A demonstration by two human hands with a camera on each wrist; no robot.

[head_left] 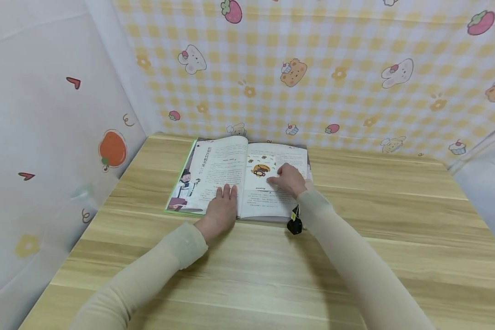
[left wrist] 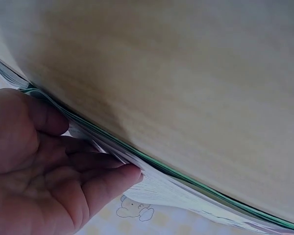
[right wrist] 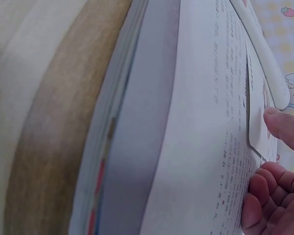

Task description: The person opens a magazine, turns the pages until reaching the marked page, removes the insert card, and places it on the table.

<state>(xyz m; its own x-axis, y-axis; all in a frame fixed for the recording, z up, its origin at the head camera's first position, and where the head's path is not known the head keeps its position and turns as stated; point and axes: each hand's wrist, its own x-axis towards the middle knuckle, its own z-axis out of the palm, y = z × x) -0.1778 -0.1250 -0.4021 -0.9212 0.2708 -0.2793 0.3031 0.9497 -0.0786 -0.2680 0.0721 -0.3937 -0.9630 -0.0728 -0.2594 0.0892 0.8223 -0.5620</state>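
Observation:
An open book [head_left: 280,208] lies on the wooden table, printed with text and, on its left page, a drawn figure. On the right page, beside the fold, is a white card [head_left: 253,181] with a cartoon monkey and a word below it. My right hand [head_left: 290,178] pinches the card's right edge; the thumb is on its face, with the other fingers curled at the edge in the right wrist view. My left hand [head_left: 222,211] rests on the lower part of the left page, fingers extended towards the top of the book.
A small black object with a yellow tag [head_left: 294,222] sits by the book's lower right corner, near the right sleeve. Behind the wooden table [head_left: 396,206] hangs a yellow checked cloth [head_left: 338,46]; a white patterned cloth [head_left: 57,137] hangs at the left.

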